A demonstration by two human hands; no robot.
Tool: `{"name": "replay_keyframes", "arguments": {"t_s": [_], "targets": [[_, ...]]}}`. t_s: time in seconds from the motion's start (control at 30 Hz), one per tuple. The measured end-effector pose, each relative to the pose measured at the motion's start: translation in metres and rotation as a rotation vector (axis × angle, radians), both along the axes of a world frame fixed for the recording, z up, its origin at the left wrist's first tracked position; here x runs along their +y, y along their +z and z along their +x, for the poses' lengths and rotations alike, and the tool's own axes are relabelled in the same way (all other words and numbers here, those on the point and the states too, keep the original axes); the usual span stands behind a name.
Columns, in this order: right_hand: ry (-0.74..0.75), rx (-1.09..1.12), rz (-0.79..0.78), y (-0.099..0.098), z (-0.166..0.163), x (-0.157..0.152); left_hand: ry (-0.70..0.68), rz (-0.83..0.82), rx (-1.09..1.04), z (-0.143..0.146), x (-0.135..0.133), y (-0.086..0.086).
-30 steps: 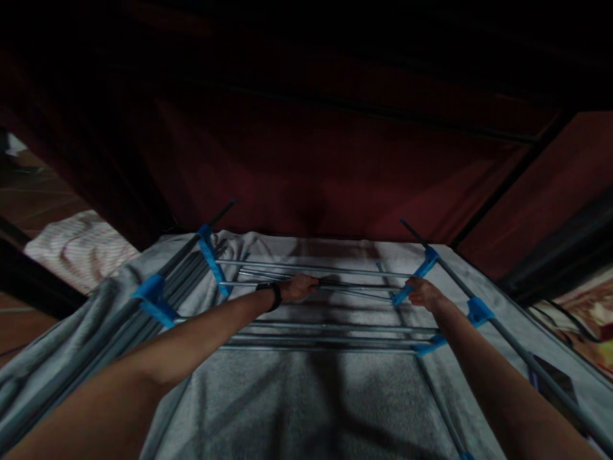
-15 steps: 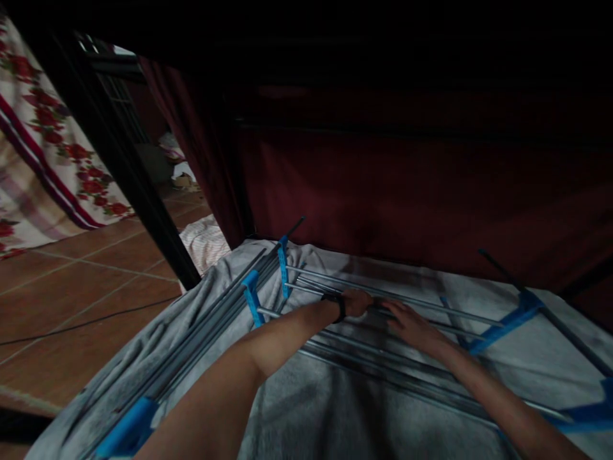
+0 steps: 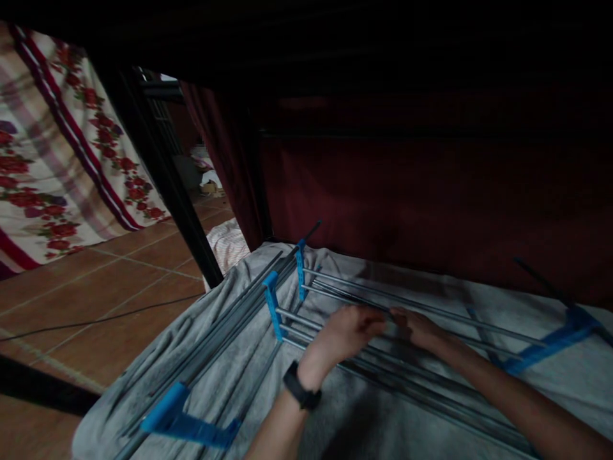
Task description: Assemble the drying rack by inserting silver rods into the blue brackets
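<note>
My left hand (image 3: 352,329), with a dark band on its wrist, is over the middle of a rack of grey metal rods (image 3: 421,306). Its fingers curl inward; what they hold, if anything, is lost in shadow. Close beside it on the right, my right hand (image 3: 414,327) has its fingers drawn together, their tips dim and partly hidden. Blue plastic brackets join the rods: one at the left (image 3: 274,306), another behind it (image 3: 301,269), and one at the right (image 3: 550,342). A further blue bracket (image 3: 186,421) lies at the front left.
Loose grey tubes (image 3: 239,300) lie along the left of the grey blanket (image 3: 330,421). A black bed post (image 3: 177,198) rises at the left, with a dark red curtain (image 3: 407,204) behind. Beyond the post are a tiled floor (image 3: 119,287), a cable and a flowered cloth (image 3: 96,147).
My left hand has drawn back toward me, with its wrist band now nearer. My right hand remains over the rods. The view has shifted, so the scene sits farther right.
</note>
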State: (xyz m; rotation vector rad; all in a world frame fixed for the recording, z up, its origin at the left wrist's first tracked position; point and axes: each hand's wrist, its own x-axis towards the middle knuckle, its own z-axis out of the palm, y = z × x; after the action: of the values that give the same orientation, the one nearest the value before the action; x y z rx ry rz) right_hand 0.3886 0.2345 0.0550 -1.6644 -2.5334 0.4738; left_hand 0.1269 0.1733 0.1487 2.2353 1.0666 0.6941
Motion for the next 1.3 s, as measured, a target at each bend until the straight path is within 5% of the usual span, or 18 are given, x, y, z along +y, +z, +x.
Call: {"name": "replay_keyframes", "arguments": {"t_s": [0.17,0.3,0.47,0.6,0.8,1.0,1.17,1.3], "targets": [[0.008,-0.084,-0.045,-0.002,-0.001,0.004,1.045,0.091,-0.748,-0.103,-0.035,-0.061],[0.004,-0.08,-0.051,-0.002,0.0,0.005,1.316,0.005,-1.092,-0.135,0.006,-0.094],[0.032,-0.048,-0.028,-0.006,0.005,0.006,1.101,-0.514,-1.279,-0.136,0.056,-0.088],[0.031,-0.032,-0.007,-0.018,0.015,0.01,0.869,-0.687,-1.193,-0.148,0.073,-0.089],[0.027,-0.062,0.012,-0.037,0.029,0.016,0.717,-0.65,-1.105,-0.159,0.103,-0.099],[0.024,-0.094,0.024,-0.042,0.031,0.017,0.316,-0.604,-0.96,-0.141,0.117,-0.095],[-0.007,-0.062,0.01,-0.036,0.029,0.017,0.359,-0.577,-0.989,-0.135,0.12,-0.104],[0.014,-0.063,-0.028,-0.014,0.003,0.021,0.353,-0.58,-1.047,-0.135,0.123,-0.11]]}}
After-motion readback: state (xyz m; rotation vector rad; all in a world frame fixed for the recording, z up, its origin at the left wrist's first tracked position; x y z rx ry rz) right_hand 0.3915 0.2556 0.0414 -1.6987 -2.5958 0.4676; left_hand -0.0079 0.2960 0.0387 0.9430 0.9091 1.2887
